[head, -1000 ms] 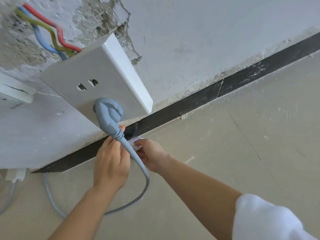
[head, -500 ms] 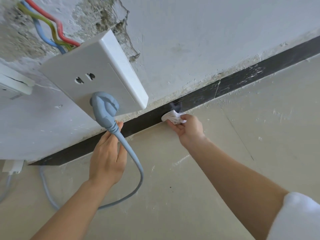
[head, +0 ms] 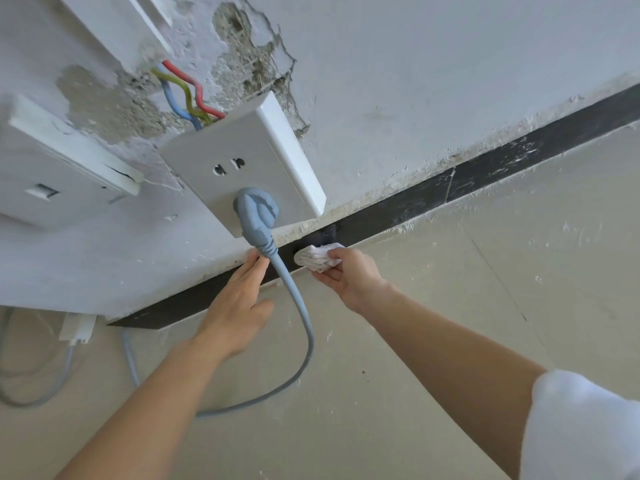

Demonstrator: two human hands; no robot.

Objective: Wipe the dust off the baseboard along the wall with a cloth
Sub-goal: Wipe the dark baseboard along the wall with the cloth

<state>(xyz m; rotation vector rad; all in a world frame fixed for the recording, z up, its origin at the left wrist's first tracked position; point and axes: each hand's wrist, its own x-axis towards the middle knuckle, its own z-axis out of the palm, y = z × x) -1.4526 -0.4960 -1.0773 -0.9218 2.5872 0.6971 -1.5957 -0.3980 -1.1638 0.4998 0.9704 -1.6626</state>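
- Mid-wipe: right hand [head: 349, 278] is gripping the cloth [head: 317, 259], pressing it on the baseboard [head: 502, 164] just right of the cable [head: 291, 289].
- Left hand [head: 239, 306], fingers straight, is touching the cable.
- Next, I'm guessing: dragging the cloth further right.

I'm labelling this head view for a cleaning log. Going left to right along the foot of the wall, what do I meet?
white adapter → left hand → cloth → right hand → baseboard seam
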